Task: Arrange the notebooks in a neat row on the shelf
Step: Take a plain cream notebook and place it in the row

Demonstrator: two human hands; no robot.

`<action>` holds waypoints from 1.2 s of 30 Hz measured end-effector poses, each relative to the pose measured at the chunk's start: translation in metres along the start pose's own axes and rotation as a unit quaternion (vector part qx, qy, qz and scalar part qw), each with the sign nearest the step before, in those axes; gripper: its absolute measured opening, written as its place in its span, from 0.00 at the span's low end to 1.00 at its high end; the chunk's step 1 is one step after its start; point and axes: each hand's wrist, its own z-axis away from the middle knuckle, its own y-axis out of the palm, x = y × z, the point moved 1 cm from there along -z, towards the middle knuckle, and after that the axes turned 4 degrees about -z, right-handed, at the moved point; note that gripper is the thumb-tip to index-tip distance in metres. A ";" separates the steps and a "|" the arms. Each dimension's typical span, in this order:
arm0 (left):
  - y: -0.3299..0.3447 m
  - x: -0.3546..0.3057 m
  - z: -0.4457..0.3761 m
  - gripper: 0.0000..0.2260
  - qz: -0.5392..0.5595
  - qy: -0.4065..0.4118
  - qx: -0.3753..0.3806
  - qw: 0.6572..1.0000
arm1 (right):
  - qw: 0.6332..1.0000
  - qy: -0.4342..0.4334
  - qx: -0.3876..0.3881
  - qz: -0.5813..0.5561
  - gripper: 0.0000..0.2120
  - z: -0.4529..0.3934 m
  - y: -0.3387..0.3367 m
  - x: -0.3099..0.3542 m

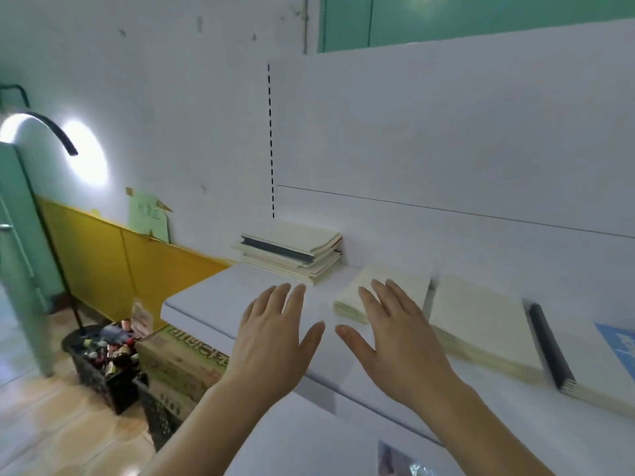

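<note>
A stack of several cream notebooks lies at the back left of the white shelf, against the wall. To its right lie a small cream notebook, a larger cream one and a notebook with a dark spine, side by side. My left hand hovers over the shelf in front of the stack, fingers straight and spread, holding nothing. My right hand is spread flat over the front part of the small notebook, covering some of it; whether it touches is unclear.
A blue-printed white cover lies at the far right. Below the shelf's left end stand a cardboard box and black baskets full of small bottles. A lamp stand rises at the left on the wooden floor.
</note>
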 end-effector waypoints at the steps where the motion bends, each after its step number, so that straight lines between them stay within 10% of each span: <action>1: 0.002 0.011 -0.012 0.31 -0.009 0.000 0.008 1.000 | 1.000 0.000 0.001 -0.006 0.37 -0.016 0.006 0.003; 19: 0.048 0.144 -0.171 0.28 0.128 0.046 0.059 0.989 | 0.995 0.078 0.016 0.054 0.27 -0.217 0.098 0.046; 24: 0.049 0.168 -0.195 0.21 0.244 0.060 0.121 0.960 | 0.987 0.048 -0.131 0.086 0.10 -0.225 0.100 0.064; 32: 0.049 0.151 -0.196 0.08 0.633 -0.092 0.153 0.753 | 0.977 0.030 -0.198 0.075 0.10 -0.194 0.114 0.133; 36: 0.051 0.164 -0.197 0.11 0.664 -0.142 0.083 0.729 | 0.978 0.023 -0.204 0.047 0.18 -0.182 0.118 0.133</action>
